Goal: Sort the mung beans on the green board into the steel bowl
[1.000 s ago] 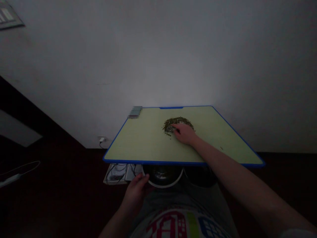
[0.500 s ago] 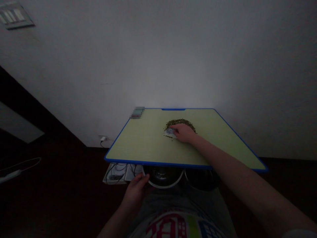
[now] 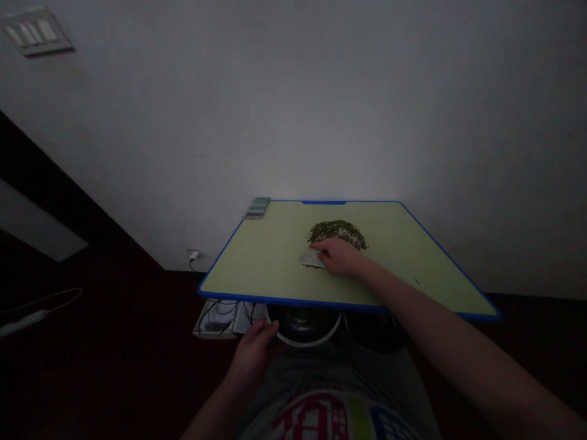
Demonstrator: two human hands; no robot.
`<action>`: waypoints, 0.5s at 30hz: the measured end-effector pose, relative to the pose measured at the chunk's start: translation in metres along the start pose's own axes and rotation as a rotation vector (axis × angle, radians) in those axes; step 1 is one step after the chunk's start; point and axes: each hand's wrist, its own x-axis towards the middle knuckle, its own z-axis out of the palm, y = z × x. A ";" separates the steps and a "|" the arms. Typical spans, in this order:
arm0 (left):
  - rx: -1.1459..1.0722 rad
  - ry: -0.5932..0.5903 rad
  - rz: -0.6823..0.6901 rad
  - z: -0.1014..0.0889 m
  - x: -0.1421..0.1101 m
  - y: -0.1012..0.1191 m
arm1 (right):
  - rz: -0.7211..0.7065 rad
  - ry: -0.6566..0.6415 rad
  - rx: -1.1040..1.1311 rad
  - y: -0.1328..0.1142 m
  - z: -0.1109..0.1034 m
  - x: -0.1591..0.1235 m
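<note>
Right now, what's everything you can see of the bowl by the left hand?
The bowl is round, with a pale rim and a dark inside that has a shiny patch. It sits partly under the tabletop, which hides its far side. The left hand holds its left rim. Its material and contents are too dark to tell.

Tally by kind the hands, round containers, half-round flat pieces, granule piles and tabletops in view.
Hands, left hand and right hand: 2
Round containers, white-rimmed container and dark container: 2
Half-round flat piece: 1
Granule pile: 1
Tabletop: 1
Total: 7
</note>
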 end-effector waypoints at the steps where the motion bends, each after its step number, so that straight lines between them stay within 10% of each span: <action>1: 0.001 -0.003 -0.002 0.000 0.000 0.000 | 0.012 -0.003 0.004 -0.002 0.001 -0.003; 15: -0.016 -0.008 -0.003 0.001 -0.001 0.000 | 0.009 -0.031 0.073 -0.025 0.007 -0.026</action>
